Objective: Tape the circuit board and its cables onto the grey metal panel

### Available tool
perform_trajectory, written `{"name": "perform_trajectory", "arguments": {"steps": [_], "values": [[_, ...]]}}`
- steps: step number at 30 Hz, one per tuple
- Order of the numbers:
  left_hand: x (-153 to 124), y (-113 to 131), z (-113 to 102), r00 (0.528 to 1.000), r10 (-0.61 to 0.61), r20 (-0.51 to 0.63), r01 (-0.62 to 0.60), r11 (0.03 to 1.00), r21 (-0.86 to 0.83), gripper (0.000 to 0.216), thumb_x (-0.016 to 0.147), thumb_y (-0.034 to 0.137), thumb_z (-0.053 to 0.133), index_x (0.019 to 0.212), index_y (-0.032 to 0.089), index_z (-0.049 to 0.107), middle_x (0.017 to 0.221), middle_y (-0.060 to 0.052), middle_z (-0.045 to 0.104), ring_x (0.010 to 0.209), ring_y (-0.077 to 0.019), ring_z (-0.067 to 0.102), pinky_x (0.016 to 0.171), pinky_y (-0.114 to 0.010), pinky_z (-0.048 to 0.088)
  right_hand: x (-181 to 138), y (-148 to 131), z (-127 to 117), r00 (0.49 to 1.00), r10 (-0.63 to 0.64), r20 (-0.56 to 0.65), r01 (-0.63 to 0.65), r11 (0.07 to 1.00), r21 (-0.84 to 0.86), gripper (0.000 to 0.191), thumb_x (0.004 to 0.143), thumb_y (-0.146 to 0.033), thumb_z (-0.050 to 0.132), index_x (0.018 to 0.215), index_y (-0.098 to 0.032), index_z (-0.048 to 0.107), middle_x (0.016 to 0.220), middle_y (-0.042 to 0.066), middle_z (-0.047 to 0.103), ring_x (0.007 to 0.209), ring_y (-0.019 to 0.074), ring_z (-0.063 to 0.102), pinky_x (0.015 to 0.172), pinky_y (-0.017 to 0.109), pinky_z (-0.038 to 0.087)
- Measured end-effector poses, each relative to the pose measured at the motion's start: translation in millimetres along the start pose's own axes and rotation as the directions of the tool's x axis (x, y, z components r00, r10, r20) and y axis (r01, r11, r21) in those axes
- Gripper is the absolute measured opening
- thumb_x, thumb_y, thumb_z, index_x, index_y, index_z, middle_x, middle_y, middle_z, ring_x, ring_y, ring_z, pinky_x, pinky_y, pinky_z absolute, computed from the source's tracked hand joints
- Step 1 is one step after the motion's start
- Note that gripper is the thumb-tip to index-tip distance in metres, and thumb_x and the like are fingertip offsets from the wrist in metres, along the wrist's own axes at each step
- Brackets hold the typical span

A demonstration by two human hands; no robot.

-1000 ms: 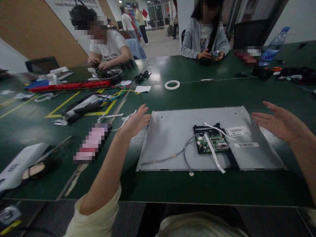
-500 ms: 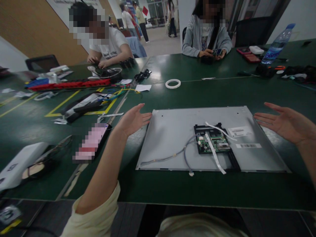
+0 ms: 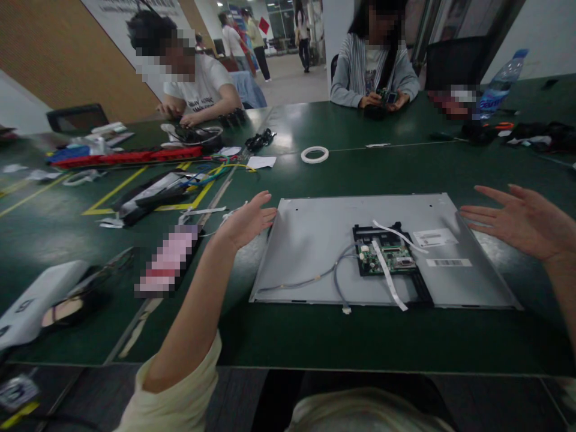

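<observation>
A grey metal display panel [image 3: 310, 252] lies flat on the green table, its back upward. On it sits a green circuit board [image 3: 391, 258] in a black bracket [image 3: 420, 288], with white tape strips [image 3: 387, 276] across. A thin grey cable [image 3: 310, 279] runs from the board to the left, and a second lead ends in a white plug at the front edge. My left hand [image 3: 247, 222] is at the panel's upper left edge, fingers stretched out. At the upper right edge is my right hand [image 3: 517, 222], fingers spread. Neither hand holds anything; whether the fingertips touch the panel I cannot tell.
On the left lie a phone [image 3: 166, 261], a white device [image 3: 40, 303] and a black pouch with wires [image 3: 153, 192]. A roll of white tape [image 3: 314, 155] is beyond the panel. Two people sit across the table [image 3: 288, 342]; a water bottle [image 3: 499, 87] stands far right.
The panel's front edge appears slightly higher in view, and my right hand slightly further left. Both hands stay open beside the panel. The view has shifted a little.
</observation>
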State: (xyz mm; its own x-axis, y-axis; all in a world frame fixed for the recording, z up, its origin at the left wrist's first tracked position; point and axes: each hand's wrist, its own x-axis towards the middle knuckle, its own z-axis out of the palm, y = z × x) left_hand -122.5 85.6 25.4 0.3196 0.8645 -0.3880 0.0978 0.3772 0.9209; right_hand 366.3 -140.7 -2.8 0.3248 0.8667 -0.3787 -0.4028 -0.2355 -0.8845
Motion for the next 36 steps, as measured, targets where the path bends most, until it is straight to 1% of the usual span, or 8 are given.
{"name": "perform_trajectory", "arguments": {"steps": [5, 12, 15, 19, 23, 27, 32, 36], "values": [[-1.6, 1.2, -1.3, 1.0, -0.001, 0.001, 0.001, 1.0, 0.017, 0.072, 0.081, 0.047, 0.061, 0.143, 0.031, 0.028, 0.124, -0.011, 0.058, 0.125, -0.0256, 0.049, 0.103, -0.04, 0.037, -0.5, -1.4, -0.6, 1.0, -0.006, 0.009, 0.006, 1.0, -0.005, 0.072, 0.076, -0.052, 0.059, 0.141, -0.028, 0.037, 0.119, 0.02, 0.057, 0.115, 0.0284, 0.055, 0.092, 0.043, 0.045], [-0.3, -0.9, -0.5, 1.0, 0.016, -0.01, -0.016, 0.999, 0.041, 0.067, 0.083, 0.041, 0.06, 0.142, 0.031, 0.029, 0.128, -0.011, 0.055, 0.123, -0.0236, 0.05, 0.105, -0.039, 0.036, -2.8, -0.2, 1.1, 0.999, -0.042, 0.023, 0.042, 0.999, 0.007, 0.069, 0.078, -0.052, 0.055, 0.139, -0.027, 0.039, 0.119, 0.02, 0.057, 0.114, 0.0293, 0.056, 0.096, 0.043, 0.042], [0.8, -1.8, -2.9, 1.0, 0.019, 0.001, -0.019, 0.999, 0.039, 0.067, 0.083, 0.042, 0.061, 0.142, 0.03, 0.031, 0.127, -0.012, 0.055, 0.123, -0.0239, 0.051, 0.105, -0.039, 0.036, -2.6, 0.6, 1.2, 0.999, -0.042, 0.021, 0.042, 0.999, 0.012, 0.068, 0.077, -0.054, 0.055, 0.138, -0.028, 0.04, 0.122, 0.019, 0.056, 0.114, 0.0292, 0.056, 0.098, 0.043, 0.04], [0.5, -2.8, -4.5, 1.0, 0.028, 0.013, -0.028, 0.999, 0.032, 0.069, 0.082, 0.043, 0.062, 0.142, 0.03, 0.031, 0.131, -0.013, 0.053, 0.124, -0.0247, 0.049, 0.106, -0.04, 0.034, -2.4, 2.4, 3.0, 0.999, -0.049, -0.013, 0.049, 0.999, 0.015, 0.071, 0.076, -0.058, 0.055, 0.138, -0.028, 0.04, 0.126, 0.018, 0.054, 0.117, 0.0293, 0.054, 0.101, 0.042, 0.038], [-2.1, -2.5, -2.1, 0.999, 0.032, 0.008, -0.032, 0.999, 0.026, 0.07, 0.082, 0.041, 0.062, 0.143, 0.029, 0.029, 0.135, -0.013, 0.05, 0.126, -0.025, 0.047, 0.107, -0.04, 0.032, -0.6, 3.2, 4.2, 0.998, -0.05, -0.032, 0.049, 0.999, -0.01, 0.072, 0.076, -0.06, 0.055, 0.139, -0.028, 0.04, 0.123, 0.018, 0.056, 0.116, 0.0287, 0.054, 0.102, 0.043, 0.036], [-0.5, -2.9, -2.4, 0.999, 0.033, -0.002, -0.033, 0.999, 0.028, 0.07, 0.082, 0.04, 0.063, 0.142, 0.028, 0.031, 0.134, -0.013, 0.05, 0.126, -0.025, 0.047, 0.106, -0.039, 0.033, 1.9, 3.4, 3.1, 0.998, -0.047, -0.047, 0.045, 0.998, -0.041, 0.073, 0.076, -0.059, 0.054, 0.14, -0.027, 0.038, 0.121, 0.018, 0.058, 0.115, 0.028, 0.055, 0.102, 0.044, 0.036], [3.0, -4.7, -5.7, 1.0, 0.03, 0.003, -0.03, 0.999, 0.028, 0.069, 0.081, 0.04, 0.063, 0.142, 0.029, 0.031, 0.132, -0.012, 0.052, 0.124, -0.0253, 0.049, 0.106, -0.041, 0.034, 2.2, 5.0, 5.4, 0.996, -0.073, -0.042, 0.071, 0.997, -0.041, 0.076, 0.075, -0.061, 0.054, 0.142, -0.028, 0.036, 0.119, 0.017, 0.059, 0.116, 0.0278, 0.055, 0.104, 0.043, 0.035], [1.8, -4.3, -5.1, 0.999, 0.031, -0.007, -0.031, 0.999, 0.032, 0.07, 0.081, 0.04, 0.064, 0.142, 0.029, 0.031, 0.134, -0.012, 0.051, 0.126, -0.0254, 0.047, 0.106, -0.04, 0.034, 3.3, 6.5, 7.9, 0.996, -0.083, -0.043, 0.082, 0.996, -0.03, 0.075, 0.076, -0.06, 0.054, 0.141, -0.029, 0.037, 0.115, 0.016, 0.06, 0.117, 0.0268, 0.054, 0.104, 0.042, 0.035]]}}
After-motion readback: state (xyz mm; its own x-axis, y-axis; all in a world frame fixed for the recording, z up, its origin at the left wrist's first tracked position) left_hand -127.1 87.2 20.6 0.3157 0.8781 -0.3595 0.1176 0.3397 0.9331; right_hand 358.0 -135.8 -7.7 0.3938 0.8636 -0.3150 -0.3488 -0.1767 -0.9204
